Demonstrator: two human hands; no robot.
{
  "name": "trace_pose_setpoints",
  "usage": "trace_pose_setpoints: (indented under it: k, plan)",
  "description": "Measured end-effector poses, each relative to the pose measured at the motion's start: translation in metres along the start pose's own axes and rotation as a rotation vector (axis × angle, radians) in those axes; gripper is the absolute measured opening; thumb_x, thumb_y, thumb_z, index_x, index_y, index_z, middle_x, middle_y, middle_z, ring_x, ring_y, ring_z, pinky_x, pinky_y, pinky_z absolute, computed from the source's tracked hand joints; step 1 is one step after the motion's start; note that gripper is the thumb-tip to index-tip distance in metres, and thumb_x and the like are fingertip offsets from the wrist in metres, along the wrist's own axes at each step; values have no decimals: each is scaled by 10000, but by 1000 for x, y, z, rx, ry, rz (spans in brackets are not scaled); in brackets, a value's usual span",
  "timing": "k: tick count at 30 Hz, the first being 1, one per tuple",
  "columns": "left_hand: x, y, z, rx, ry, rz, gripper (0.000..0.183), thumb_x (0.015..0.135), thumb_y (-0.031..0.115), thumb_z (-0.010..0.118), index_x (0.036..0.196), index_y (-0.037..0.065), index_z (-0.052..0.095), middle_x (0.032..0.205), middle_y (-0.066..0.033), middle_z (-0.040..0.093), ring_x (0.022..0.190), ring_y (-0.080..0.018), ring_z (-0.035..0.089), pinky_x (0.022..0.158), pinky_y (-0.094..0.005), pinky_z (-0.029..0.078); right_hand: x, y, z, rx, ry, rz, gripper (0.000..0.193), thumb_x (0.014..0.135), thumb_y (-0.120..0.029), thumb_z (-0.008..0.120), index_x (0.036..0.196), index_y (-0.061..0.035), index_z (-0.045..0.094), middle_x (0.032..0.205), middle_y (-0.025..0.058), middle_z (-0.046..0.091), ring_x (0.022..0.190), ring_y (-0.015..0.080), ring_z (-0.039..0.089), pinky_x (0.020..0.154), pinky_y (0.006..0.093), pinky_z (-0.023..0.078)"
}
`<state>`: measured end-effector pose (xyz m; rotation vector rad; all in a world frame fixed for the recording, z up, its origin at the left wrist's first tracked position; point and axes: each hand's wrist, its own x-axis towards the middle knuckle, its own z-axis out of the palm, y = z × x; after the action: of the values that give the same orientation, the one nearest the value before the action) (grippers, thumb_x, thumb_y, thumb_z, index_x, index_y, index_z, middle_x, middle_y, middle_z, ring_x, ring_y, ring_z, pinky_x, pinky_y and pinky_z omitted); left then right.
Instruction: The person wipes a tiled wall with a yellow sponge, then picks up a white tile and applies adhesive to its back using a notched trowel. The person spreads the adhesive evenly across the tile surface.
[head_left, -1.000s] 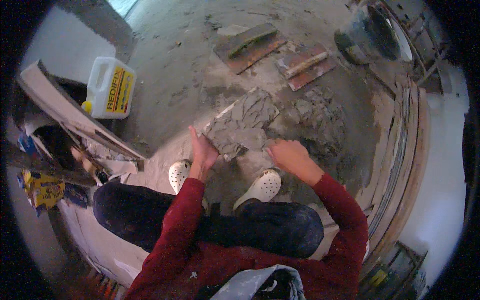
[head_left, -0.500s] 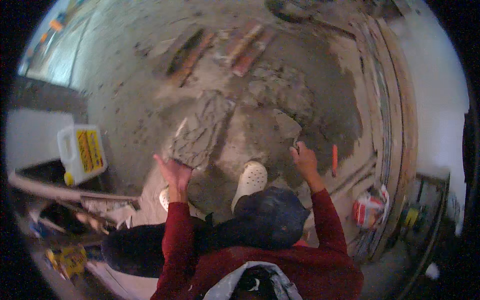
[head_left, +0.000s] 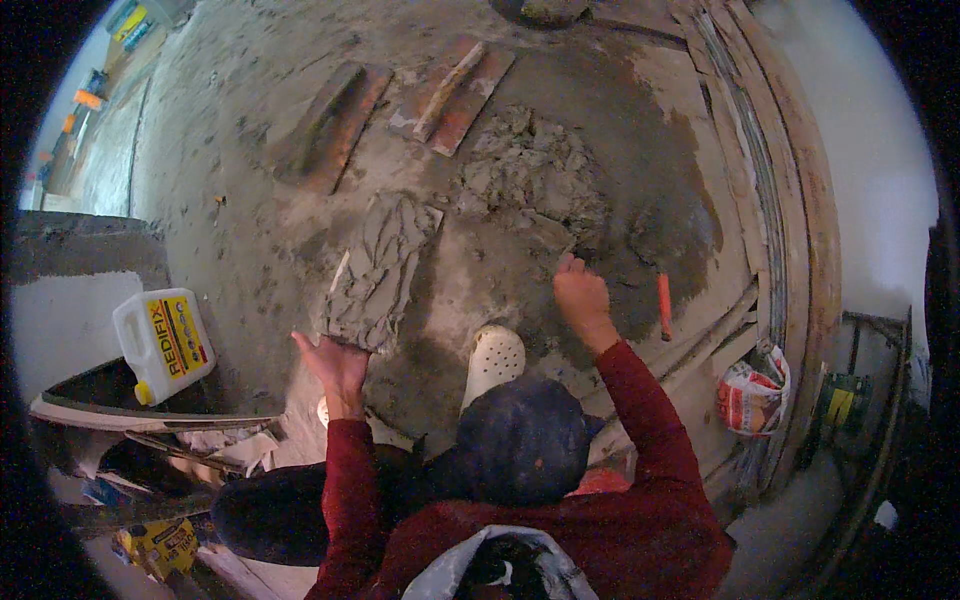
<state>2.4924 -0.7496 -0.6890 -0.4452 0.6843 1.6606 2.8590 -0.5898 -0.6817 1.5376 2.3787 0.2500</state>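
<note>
My left hand [head_left: 338, 370] is under the near end of a flat slab [head_left: 436, 216], its thumb out to the side. Thick, ridged grey mortar [head_left: 375, 270] covers most of the slab, which tilts away from me. My right hand [head_left: 583, 300] is closed round the handle of a trowel [head_left: 548, 232]. The trowel's blade lies at the near edge of a lumpy mortar heap [head_left: 535, 165]; mortar partly hides it. Beyond the slab lie two reddish rectangular boards, the left board [head_left: 358, 130] and the right board [head_left: 485, 100], each with a long bar along it.
An orange stick-like tool [head_left: 665, 305] lies right of my right hand. A white jug [head_left: 165, 345] stands at left. Long wooden planks [head_left: 800, 200] run along the right wall, near a red-and-white bag [head_left: 750, 395]. My pale clog [head_left: 495, 365] is between my hands.
My right hand has moved left and away from me, taking the trowel into the heap's near edge. My left hand still supports the mortar-covered slab. The whole view has shifted slightly.
</note>
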Motion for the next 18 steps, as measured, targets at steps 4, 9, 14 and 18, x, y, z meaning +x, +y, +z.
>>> trace_pose_setpoints:
  k: [4,9,14,18]
  plan:
    - [2,1,1,-22,-17,-6,957,840,772,325,1470,53,273,1521,-145,286,1391,-352,264,1136,-513,183,22,-2,-12,164,-164,-37,213,852,-155,543,994,-14,618,880,174,660,663,292,673,558,393,547]
    - [1,-7,9,3,-38,3,956,853,763,308,1466,31,268,1521,-154,281,1389,-358,270,1136,-512,182,42,36,-5,403,-246,-297,229,881,-220,564,847,-7,641,762,138,651,578,242,628,558,405,505]
    - [4,-3,0,-27,-110,51,945,851,767,299,1472,56,275,1521,-162,280,1386,-363,279,1131,-554,174,29,4,-23,1098,-461,43,246,871,-223,560,855,5,651,752,160,641,614,251,605,577,379,466]
    - [7,3,0,10,-2,18,814,942,654,236,1446,17,294,1510,-153,298,1388,-343,283,1136,-509,190,-8,-89,-35,1154,17,-18,296,861,-207,580,1048,12,649,834,205,653,724,313,630,656,395,485]
